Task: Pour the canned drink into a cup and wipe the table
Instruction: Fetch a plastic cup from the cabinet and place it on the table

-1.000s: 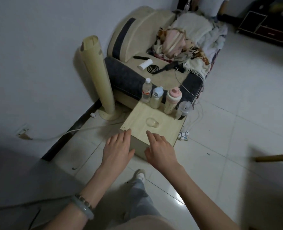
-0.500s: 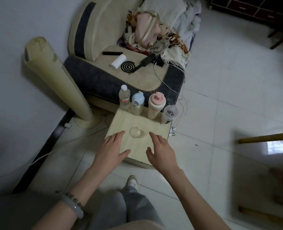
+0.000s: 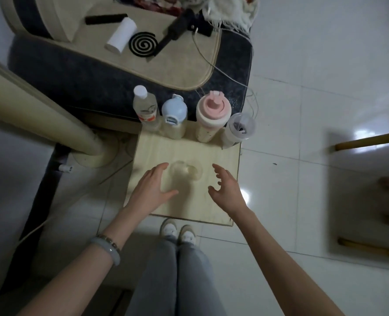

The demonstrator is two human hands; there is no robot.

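A clear glass cup [image 3: 185, 172] stands near the middle of a small pale wooden table [image 3: 221, 201]. My left hand [image 3: 151, 190] hovers flat over the table just left of the cup, fingers spread, holding nothing. My right hand [image 3: 225, 190] is a little to the right of the cup, fingers curled apart and empty. No canned drink or cloth shows in view.
Along the table's far edge stand a clear water bottle [image 3: 144, 108], a blue-lidded bottle [image 3: 174, 115], a pink-lidded bottle [image 3: 213, 116] and a clear lidded cup [image 3: 240, 127]. A sofa [image 3: 120, 71] lies behind, a tall fan column [image 3: 36, 115] at left, wooden furniture [image 3: 369, 140] at right.
The view has tilted down and moved closer to the table. Both hands have moved forward over the tabletop and now sit on either side of the glass cup.
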